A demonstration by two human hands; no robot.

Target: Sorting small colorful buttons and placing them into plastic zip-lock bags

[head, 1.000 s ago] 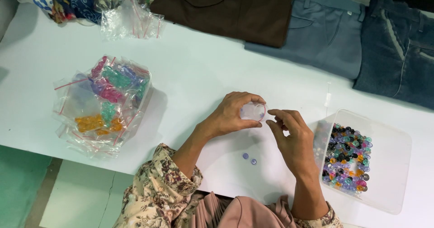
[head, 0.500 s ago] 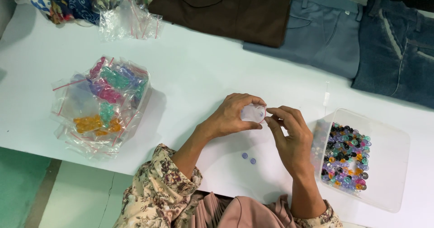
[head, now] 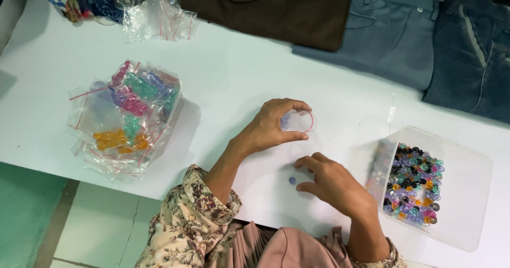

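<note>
My left hand (head: 273, 124) holds a small clear zip bag (head: 298, 122) open above the white table (head: 228, 82), with a few bluish beads inside. My right hand (head: 332, 182) rests low on the table, fingertips pointing left and curled toward a single blue bead (head: 291, 180) that lies just beside them. Whether the fingers hide another bead I cannot tell.
A clear plastic box (head: 462, 193) of mixed coloured beads stands at the right. A heap of small bags with sorted coloured beads (head: 125, 116) lies at the left. Empty zip bags (head: 156, 18) and patterned cloth sit far left; brown and blue-grey trousers (head: 393, 28) lie along the far edge.
My right hand has dropped from the small bag down to the table near the loose beads. My left hand still holds the bag, now raised slightly and turned open.
</note>
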